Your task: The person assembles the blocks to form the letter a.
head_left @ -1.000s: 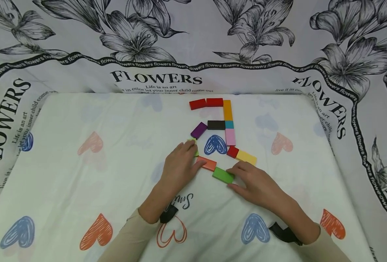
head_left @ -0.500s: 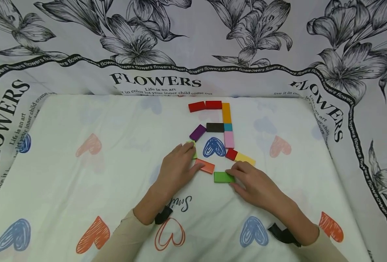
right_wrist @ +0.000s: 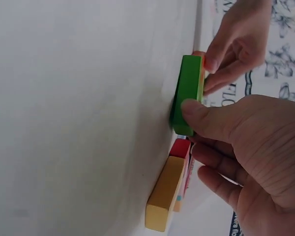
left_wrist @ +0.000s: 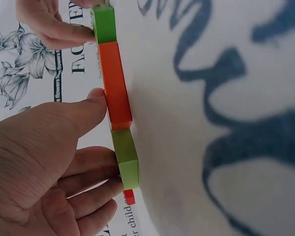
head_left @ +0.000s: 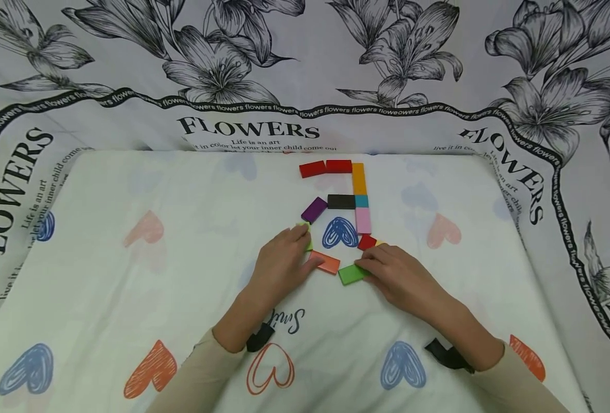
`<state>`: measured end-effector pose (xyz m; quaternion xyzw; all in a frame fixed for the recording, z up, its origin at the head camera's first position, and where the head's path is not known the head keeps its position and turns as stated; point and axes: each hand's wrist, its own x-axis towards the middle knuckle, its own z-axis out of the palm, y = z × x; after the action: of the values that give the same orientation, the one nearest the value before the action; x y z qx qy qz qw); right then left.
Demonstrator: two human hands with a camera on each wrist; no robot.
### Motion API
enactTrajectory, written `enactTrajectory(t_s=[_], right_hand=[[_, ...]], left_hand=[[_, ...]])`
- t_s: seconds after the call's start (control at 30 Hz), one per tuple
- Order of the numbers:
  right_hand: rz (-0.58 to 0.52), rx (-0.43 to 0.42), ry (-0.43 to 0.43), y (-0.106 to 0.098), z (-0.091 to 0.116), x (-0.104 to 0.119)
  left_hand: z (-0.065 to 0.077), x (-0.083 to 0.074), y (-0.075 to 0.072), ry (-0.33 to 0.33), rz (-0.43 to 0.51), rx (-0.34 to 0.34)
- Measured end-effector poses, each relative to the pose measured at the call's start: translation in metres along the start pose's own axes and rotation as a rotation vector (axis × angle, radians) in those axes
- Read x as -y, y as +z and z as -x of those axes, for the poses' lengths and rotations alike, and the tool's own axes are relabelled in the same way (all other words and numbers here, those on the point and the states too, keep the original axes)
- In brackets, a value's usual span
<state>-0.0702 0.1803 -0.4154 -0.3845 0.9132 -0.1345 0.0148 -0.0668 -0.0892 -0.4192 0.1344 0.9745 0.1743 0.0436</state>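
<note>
My right hand (head_left: 400,278) pinches a green wooden block (head_left: 351,274) at its right end; in the right wrist view the thumb lies over the green block (right_wrist: 187,88). My left hand (head_left: 279,261) rests its thumb on an orange-red block (head_left: 325,263). Its other fingers touch a lime block (left_wrist: 128,152), which they partly cover in the head view. The green block's left end lies close to the orange-red one. Beyond my right fingers sit a small red block (head_left: 367,242) and a yellow block (right_wrist: 164,191), the latter mostly hidden from the head view.
A chain of blocks continues away from me: purple (head_left: 314,210), black (head_left: 341,201), teal (head_left: 362,201), pink (head_left: 363,220), amber (head_left: 359,179) and two red blocks (head_left: 339,166) at the far end. They lie on a white heart-print cloth (head_left: 207,275).
The green block first turned level and parted from the orange-red one, then tilted up at its right end. My right hand moved slightly away from me, covering the yellow block. The left hand stayed put.
</note>
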Motion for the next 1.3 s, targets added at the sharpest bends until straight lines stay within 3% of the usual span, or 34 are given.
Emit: enactTrajectory(t_s=[0.27,0.67,1.03,1.3], right_hand=[[0.158,-0.02,-0.085,-0.002,-0.008,-0.006],[0.184,0.0,-0.189,-0.003,-0.018,-0.013],[0.191,0.048,-0.176,-0.004,-0.024,-0.013],[0.174,0.048,-0.171,-0.003,-0.03,-0.015]], left_hand=[[0.001,0.001,0.0,0.033,-0.013,-0.019],[0.001,0.008,0.0,0.062,-0.011,-0.032],[0.001,0.012,-0.002,0.068,-0.012,0.0],[-0.001,0.014,-0.003,0.086,0.002,-0.015]])
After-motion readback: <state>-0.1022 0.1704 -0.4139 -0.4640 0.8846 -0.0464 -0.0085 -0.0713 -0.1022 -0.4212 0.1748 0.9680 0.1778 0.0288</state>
